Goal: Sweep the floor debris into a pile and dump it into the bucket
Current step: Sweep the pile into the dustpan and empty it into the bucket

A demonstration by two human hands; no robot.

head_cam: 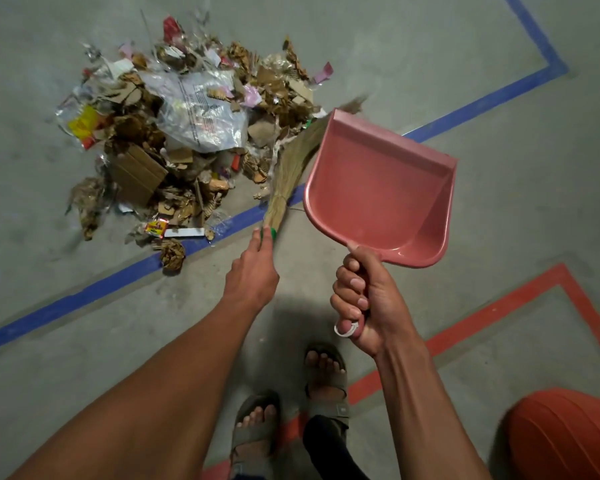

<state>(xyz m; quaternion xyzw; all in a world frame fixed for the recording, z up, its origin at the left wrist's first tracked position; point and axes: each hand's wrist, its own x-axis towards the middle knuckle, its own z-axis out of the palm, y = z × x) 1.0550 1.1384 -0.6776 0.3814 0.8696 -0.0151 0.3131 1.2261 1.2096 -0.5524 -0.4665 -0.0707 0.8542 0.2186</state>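
Head: right fingers (355,299) wrap empty dustpan (378,188); left (253,268) prob. grips broom (284,168).

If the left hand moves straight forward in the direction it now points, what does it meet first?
Probably the grass broom that the left hand already holds, then the debris pile; depth is unclear.

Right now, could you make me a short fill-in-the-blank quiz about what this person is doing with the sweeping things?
1. The right hand grips the handle of a pink plastic ____.
2. The left hand holds a straw ____ with a green handle.
3. The pile of cardboard scraps and plastic wrappers lies on the grey concrete floor, partly over a ____ painted line.

Missing words: dustpan; broom; blue
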